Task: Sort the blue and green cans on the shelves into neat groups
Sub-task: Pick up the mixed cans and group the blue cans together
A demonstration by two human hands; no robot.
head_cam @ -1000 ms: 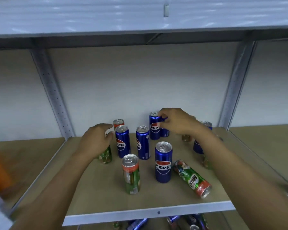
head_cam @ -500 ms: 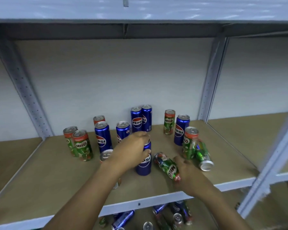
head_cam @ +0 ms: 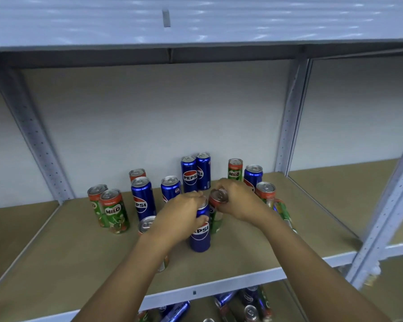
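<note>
Blue Pepsi cans and green Milo cans stand mixed on a tan shelf [head_cam: 56, 256]. My left hand [head_cam: 179, 217] grips the top of a blue Pepsi can [head_cam: 201, 233] standing near the shelf's middle. My right hand [head_cam: 236, 201] holds a green Milo can [head_cam: 216, 212] by its top, upright and close behind the blue one. Two Milo cans [head_cam: 113, 211] stand together at the left. More Pepsi cans [head_cam: 143, 198] stand behind, two of them [head_cam: 196, 174] by the back wall. My left forearm partly hides another can [head_cam: 146, 225].
A Milo can [head_cam: 235, 170], a Pepsi can [head_cam: 253, 175] and another Milo can [head_cam: 265, 192] stand at the right; one green can [head_cam: 284, 212] lies behind my right forearm. Grey uprights [head_cam: 291, 126] flank the bay. Several cans lie on the lower shelf [head_cam: 242, 305].
My right hand has lifted the lying Milo can upright beside the blue can. My left hand stays on the blue Pepsi can. The view has shifted slightly.
</note>
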